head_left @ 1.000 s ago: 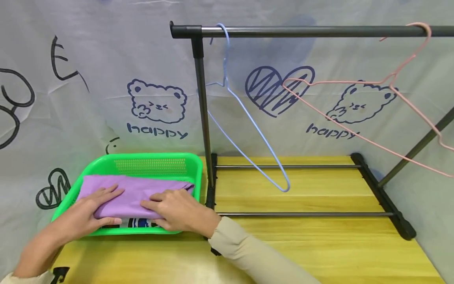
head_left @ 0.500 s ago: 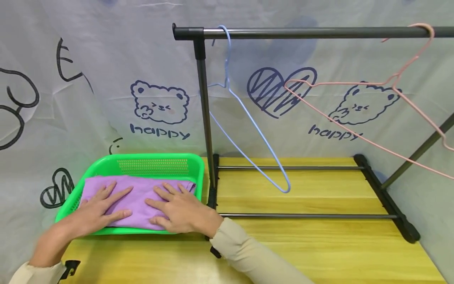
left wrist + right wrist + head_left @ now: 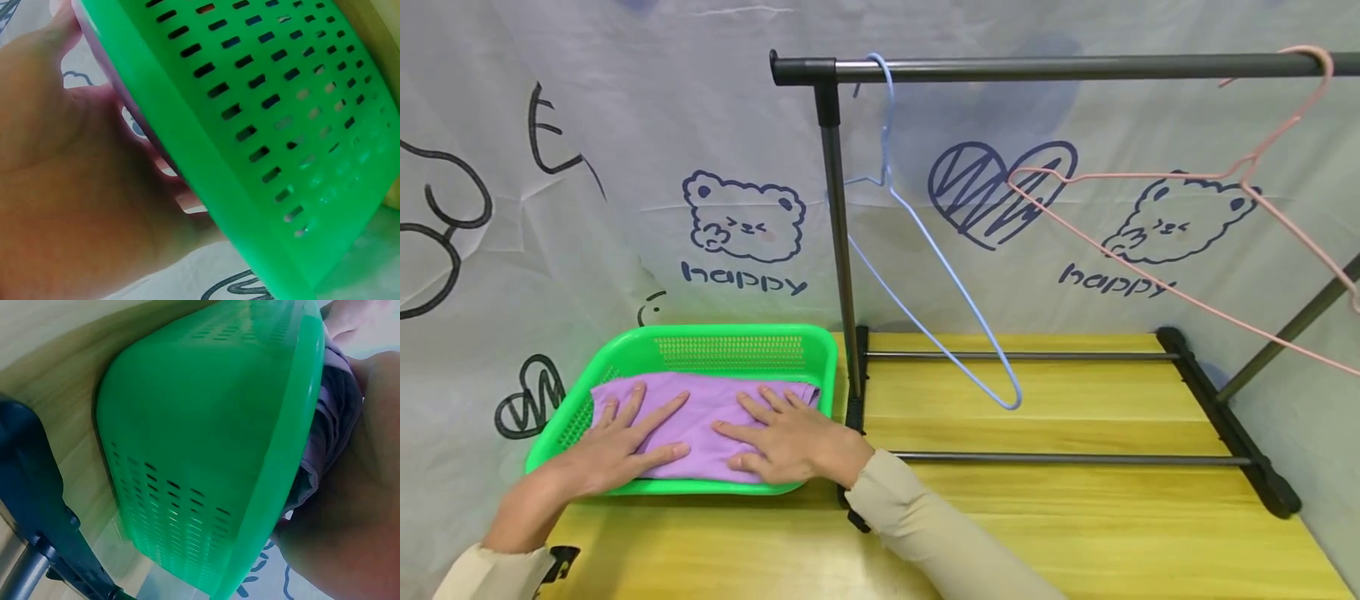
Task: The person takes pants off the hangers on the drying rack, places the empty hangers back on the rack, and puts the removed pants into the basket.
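Observation:
A folded purple cloth [image 3: 703,421] lies in a green plastic basket [image 3: 726,330] at the left of the head view. Across its left part rests my left hand [image 3: 613,450], fingers spread. My right hand [image 3: 793,440] presses flat on the right part, also with spread fingers. Neither hand grips the cloth. In the left wrist view the perforated basket wall [image 3: 219,125] stands beside my left palm [image 3: 81,187], and its rim hides most of the fingers. Layered cloth [image 3: 334,409] shows between the basket rim and my right hand [image 3: 356,500] in the right wrist view.
A black metal rack [image 3: 838,250] stands on the wooden table [image 3: 1000,542], close to the basket's right side. From its top bar hang a blue hanger [image 3: 951,271] and a pink hanger [image 3: 1150,279]. A cloth backdrop with drawings [image 3: 745,217] rises behind.
The purple cloth's near edge has come down to the front rim, covering the blue-and-white patterned item seen below it. Both hands have flattened and spread. The head view has shifted slightly.

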{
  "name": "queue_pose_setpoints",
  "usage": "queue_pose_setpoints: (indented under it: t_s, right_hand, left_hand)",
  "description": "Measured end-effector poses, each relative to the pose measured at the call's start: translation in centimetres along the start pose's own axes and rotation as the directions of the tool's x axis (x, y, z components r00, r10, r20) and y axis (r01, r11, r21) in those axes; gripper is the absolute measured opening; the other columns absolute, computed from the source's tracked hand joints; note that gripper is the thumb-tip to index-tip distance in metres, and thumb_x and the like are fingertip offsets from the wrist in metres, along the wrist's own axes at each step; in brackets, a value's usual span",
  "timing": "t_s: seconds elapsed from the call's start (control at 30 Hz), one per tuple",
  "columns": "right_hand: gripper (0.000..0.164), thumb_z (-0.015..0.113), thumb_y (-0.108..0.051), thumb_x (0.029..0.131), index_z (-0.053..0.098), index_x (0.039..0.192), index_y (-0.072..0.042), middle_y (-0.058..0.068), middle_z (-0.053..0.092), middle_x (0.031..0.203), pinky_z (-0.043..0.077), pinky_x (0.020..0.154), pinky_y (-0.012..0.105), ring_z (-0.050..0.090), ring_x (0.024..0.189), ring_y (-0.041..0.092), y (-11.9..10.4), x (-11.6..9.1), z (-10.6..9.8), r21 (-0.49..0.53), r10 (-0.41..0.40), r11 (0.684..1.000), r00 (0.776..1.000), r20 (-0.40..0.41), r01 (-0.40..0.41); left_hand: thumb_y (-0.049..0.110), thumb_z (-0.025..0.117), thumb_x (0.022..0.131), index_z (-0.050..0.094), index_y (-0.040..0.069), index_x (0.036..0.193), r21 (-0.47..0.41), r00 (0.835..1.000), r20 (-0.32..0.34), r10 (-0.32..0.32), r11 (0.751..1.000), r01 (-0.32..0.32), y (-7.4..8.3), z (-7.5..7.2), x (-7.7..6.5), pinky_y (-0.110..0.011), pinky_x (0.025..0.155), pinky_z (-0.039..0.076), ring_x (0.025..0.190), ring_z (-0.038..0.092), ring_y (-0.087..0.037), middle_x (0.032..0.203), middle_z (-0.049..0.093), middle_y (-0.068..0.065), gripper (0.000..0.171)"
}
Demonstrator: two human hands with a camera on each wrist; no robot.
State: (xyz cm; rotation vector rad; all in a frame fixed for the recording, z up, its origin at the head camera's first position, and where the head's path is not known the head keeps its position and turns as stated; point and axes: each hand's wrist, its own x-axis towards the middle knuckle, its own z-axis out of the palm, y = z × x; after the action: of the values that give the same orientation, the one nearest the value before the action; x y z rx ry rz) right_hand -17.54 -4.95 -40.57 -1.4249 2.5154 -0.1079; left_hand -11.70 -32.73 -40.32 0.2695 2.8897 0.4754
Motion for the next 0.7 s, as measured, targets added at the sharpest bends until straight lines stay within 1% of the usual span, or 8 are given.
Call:
queue_pose_setpoints:
  t_s: [0.1, 0.2, 0.3, 0.33, 0.37, 0.53, 0.57, 0.7]
  right_hand:
    - [0.057, 0.020, -0.058, 0.108, 0.013, 0.163, -0.043, 0.002, 0.002, 0.172, 0.004, 0.126, 0.045, -0.001, 0.157, 0.026, 0.0, 0.0, 0.0, 0.002, 0.008, 1.000, 1.000, 0.016, -0.008]
    - [0.058, 0.021, -0.058, 0.108, 0.013, 0.163, -0.044, 0.002, 0.002, 0.172, 0.004, 0.126, 0.045, 0.000, 0.157, 0.025, 0.1, 0.0, 0.1, -0.009, 0.018, 1.000, 1.000, 0.019, -0.018]
    - [0.058, 0.020, -0.058, 0.108, 0.012, 0.163, -0.044, 0.003, 0.002, 0.172, 0.005, 0.126, 0.045, 0.000, 0.158, 0.024, 0.2, 0.1, 0.2, -0.023, 0.024, 0.999, 1.000, 0.017, -0.024]
    - [0.058, 0.020, -0.058, 0.108, 0.012, 0.163, -0.043, 0.003, 0.002, 0.172, 0.005, 0.126, 0.045, 0.000, 0.158, 0.025, 0.2, 0.1, 0.2, -0.025, 0.025, 0.999, 1.000, 0.015, -0.024]
    - [0.058, 0.020, -0.058, 0.108, 0.012, 0.163, -0.044, 0.003, 0.001, 0.172, 0.005, 0.126, 0.045, 0.000, 0.158, 0.025, 0.3, 0.1, 0.3, -0.024, 0.025, 0.999, 1.000, 0.015, -0.025]
    - [0.058, 0.022, -0.058, 0.108, 0.014, 0.163, -0.042, 0.004, 0.002, 0.172, 0.006, 0.126, 0.047, 0.002, 0.157, 0.026, 0.5, 0.1, 0.5, -0.005, 0.016, 1.000, 1.000, 0.007, -0.016]
    - [0.058, 0.022, -0.058, 0.108, 0.015, 0.163, -0.042, 0.005, 0.003, 0.172, 0.007, 0.126, 0.047, 0.002, 0.157, 0.026, 0.5, 0.1, 0.4, -0.002, 0.012, 1.000, 1.000, 0.004, -0.012]
    - [0.057, 0.026, -0.054, 0.109, 0.022, 0.163, -0.039, 0.007, 0.010, 0.172, 0.010, 0.126, 0.047, 0.007, 0.157, 0.027, 0.5, -0.4, -0.1, 0.010, -0.008, 1.000, 0.999, -0.035, 0.008]
  left_hand:
    - [0.055, 0.055, 0.101, 0.020, 0.023, 0.165, 0.039, 1.000, 0.012, -0.016, 0.999, 0.016, 0.2, 0.3, 0.0, -0.092, 0.093, 0.012, 0.132, 0.004, -0.080, 0.156, 0.004, -0.048, 0.080]
    - [0.056, 0.054, 0.101, 0.021, 0.019, 0.165, 0.066, 1.000, 0.022, -0.016, 0.998, 0.015, 0.5, 0.4, 0.2, -0.090, 0.095, 0.015, 0.133, 0.006, -0.078, 0.155, 0.006, -0.049, 0.081]
    - [0.056, 0.054, 0.101, 0.021, 0.017, 0.165, 0.072, 1.000, 0.018, -0.012, 0.997, 0.011, 0.5, 0.6, 0.4, -0.089, 0.097, 0.016, 0.135, 0.006, -0.077, 0.155, 0.006, -0.049, 0.081]
    - [0.055, 0.055, 0.101, 0.019, 0.021, 0.165, 0.073, 1.000, 0.013, -0.018, 0.997, 0.017, 0.4, 0.7, 0.5, -0.090, 0.095, 0.016, 0.134, 0.006, -0.078, 0.156, 0.006, -0.049, 0.081]
    - [0.055, 0.054, 0.101, 0.019, 0.022, 0.165, 0.074, 1.000, 0.010, -0.020, 0.997, 0.019, 0.4, 0.7, 0.5, -0.090, 0.095, 0.016, 0.134, 0.007, -0.078, 0.156, 0.006, -0.048, 0.081]
    - [0.057, 0.054, 0.101, 0.022, 0.023, 0.165, 0.075, 0.999, -0.005, -0.035, 0.997, 0.035, 0.8, 0.7, 0.4, -0.090, 0.096, 0.013, 0.132, 0.007, -0.079, 0.157, 0.008, -0.047, 0.079]
    - [0.059, 0.053, 0.100, 0.024, 0.020, 0.164, 0.074, 0.999, -0.007, -0.034, 0.997, 0.035, 1.0, 0.5, 0.2, -0.090, 0.096, 0.013, 0.133, 0.006, -0.079, 0.157, 0.008, -0.047, 0.080]
    - [0.058, 0.055, 0.100, 0.027, 0.018, 0.163, 0.062, 0.999, -0.021, -0.043, 0.997, 0.044, 1.2, 0.3, -0.1, -0.088, 0.100, 0.011, 0.137, 0.005, -0.075, 0.158, 0.008, -0.045, 0.080]
